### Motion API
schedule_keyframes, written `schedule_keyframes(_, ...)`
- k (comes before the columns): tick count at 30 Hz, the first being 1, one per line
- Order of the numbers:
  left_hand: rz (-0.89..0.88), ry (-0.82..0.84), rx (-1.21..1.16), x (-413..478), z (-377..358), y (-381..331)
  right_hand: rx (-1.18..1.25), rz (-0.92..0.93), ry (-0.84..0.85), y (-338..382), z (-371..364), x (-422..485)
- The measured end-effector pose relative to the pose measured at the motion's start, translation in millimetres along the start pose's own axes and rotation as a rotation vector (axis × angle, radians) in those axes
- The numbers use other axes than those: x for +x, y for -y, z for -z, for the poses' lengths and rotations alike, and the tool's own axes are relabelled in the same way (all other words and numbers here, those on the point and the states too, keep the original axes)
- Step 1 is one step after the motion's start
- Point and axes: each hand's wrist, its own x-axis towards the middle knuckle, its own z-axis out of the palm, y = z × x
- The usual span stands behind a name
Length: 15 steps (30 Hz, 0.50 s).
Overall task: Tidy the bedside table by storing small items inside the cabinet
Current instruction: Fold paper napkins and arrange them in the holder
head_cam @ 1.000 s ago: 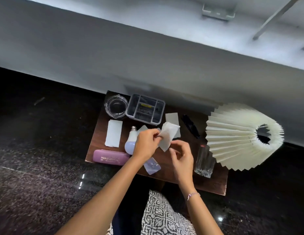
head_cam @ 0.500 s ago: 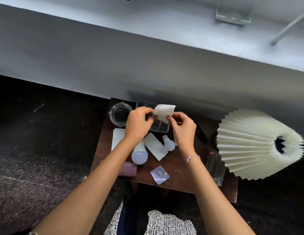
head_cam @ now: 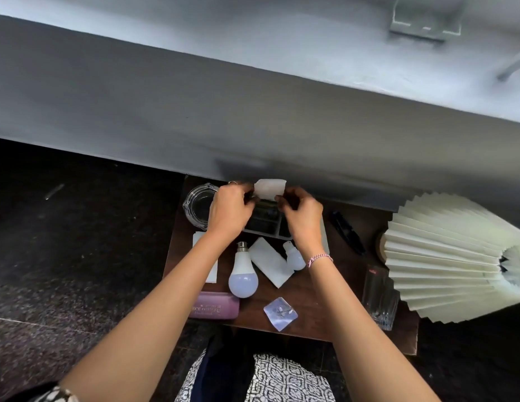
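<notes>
Both of my hands pinch a small white paper slip (head_cam: 270, 188) above the grey compartment tray (head_cam: 269, 224) at the back of the brown bedside table (head_cam: 334, 294). My left hand (head_cam: 231, 210) holds the slip's left edge, my right hand (head_cam: 302, 216) its right lower corner. On the table lie a large white bulb (head_cam: 243, 274), a small bulb (head_cam: 293, 256), a white packet (head_cam: 270, 262), another white paper (head_cam: 211, 269) partly under my left forearm, a purple glasses case (head_cam: 216, 307) and a clear pouch (head_cam: 280, 313).
A glass ashtray (head_cam: 198, 204) sits at the table's back left. A drinking glass (head_cam: 379, 297) stands by the pleated cream lampshade (head_cam: 456, 256) on the right. A black object (head_cam: 347, 232) lies behind. A grey wall runs just behind the table; dark floor surrounds it.
Both hands carried the white slip from the table's middle toward the back, over the compartment tray. The bulbs and packet beneath are now uncovered.
</notes>
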Motion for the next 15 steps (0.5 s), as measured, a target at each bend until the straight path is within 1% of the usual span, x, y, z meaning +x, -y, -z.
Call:
schedule_keyframes(8,-0.036,-0.012,-0.065,2.3,-3.2,3.3,-0.004,0.02,0.006,-2.8,-3.5,1.0)
schedule_keyframes(11,-0.03,-0.067,-0.101,-2.1,-2.4,0.7,-0.005,0.036,-0.004,-1.7,1.3,-2.8)
schedule_keyframes(15,-0.012,-0.184,-0.165,-24.5,-6.4,-3.2,0.004,0.065,-0.094,-2.8,13.7,-21.0)
